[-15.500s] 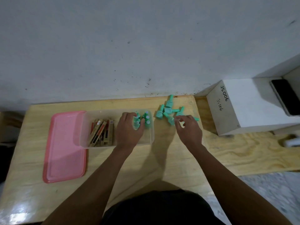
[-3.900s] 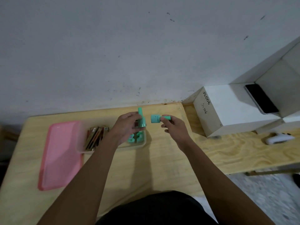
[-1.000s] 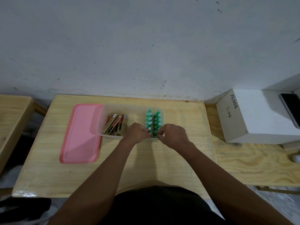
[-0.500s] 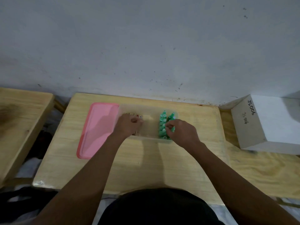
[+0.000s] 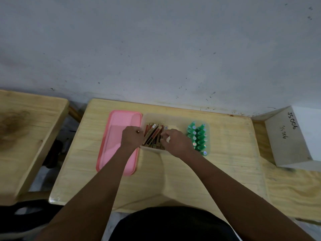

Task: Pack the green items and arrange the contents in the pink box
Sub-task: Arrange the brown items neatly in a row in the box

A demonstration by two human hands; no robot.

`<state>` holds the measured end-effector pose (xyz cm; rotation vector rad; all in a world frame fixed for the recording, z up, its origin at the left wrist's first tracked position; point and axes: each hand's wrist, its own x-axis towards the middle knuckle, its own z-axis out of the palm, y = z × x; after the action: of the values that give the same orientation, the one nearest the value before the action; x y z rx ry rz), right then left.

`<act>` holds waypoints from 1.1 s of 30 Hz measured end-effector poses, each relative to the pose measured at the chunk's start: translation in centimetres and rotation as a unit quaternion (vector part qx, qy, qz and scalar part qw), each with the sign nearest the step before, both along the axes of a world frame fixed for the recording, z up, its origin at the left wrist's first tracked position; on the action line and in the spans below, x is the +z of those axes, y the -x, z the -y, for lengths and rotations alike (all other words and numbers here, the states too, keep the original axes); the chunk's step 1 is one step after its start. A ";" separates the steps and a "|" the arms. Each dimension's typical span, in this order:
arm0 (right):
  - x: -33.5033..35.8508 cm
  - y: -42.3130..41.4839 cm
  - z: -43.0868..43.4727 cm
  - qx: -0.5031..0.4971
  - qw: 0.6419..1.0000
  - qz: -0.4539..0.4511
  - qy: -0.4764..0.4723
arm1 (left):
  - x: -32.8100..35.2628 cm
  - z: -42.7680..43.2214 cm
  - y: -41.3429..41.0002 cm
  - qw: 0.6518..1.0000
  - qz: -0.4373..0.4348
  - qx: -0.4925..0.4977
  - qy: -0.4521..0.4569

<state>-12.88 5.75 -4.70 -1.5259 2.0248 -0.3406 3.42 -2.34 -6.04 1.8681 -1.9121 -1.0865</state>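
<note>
1. The sticks (image 5: 153, 136), thin flat brown-and-red pieces, are judged light, stiff and apt to topple; they are best being taken by their long edges.
2. They are lying tilted in the left half of the box (image 5: 175, 117), mid-frame, between both hands.
3. The left hand (image 5: 131, 138) is being curled against their left side; the right hand (image 5: 175, 141) is being pinched at their right. Actual grip cannot be told.
4. The green items (image 5: 198, 138) are being kept in two rows at the box's right end.
</note>
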 end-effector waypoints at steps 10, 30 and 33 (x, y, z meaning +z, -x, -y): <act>-2.3 -1.8 3.1 0.048 0.987 -0.149 -0.017 | -1.0 1.0 -1.3 0.994 -0.075 -0.005 -0.076; -2.6 0.1 8.2 0.279 0.939 -0.189 -0.070 | -1.0 0.9 -1.1 0.994 -0.080 0.002 -0.077; -2.5 0.8 8.2 0.309 0.926 -0.197 -0.090 | -1.1 0.9 -1.1 0.994 -0.077 0.001 -0.072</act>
<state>-13.73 -2.41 -7.19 -2.1221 1.6531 0.4215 4.49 -3.19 -7.14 1.7971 -1.7888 -1.3592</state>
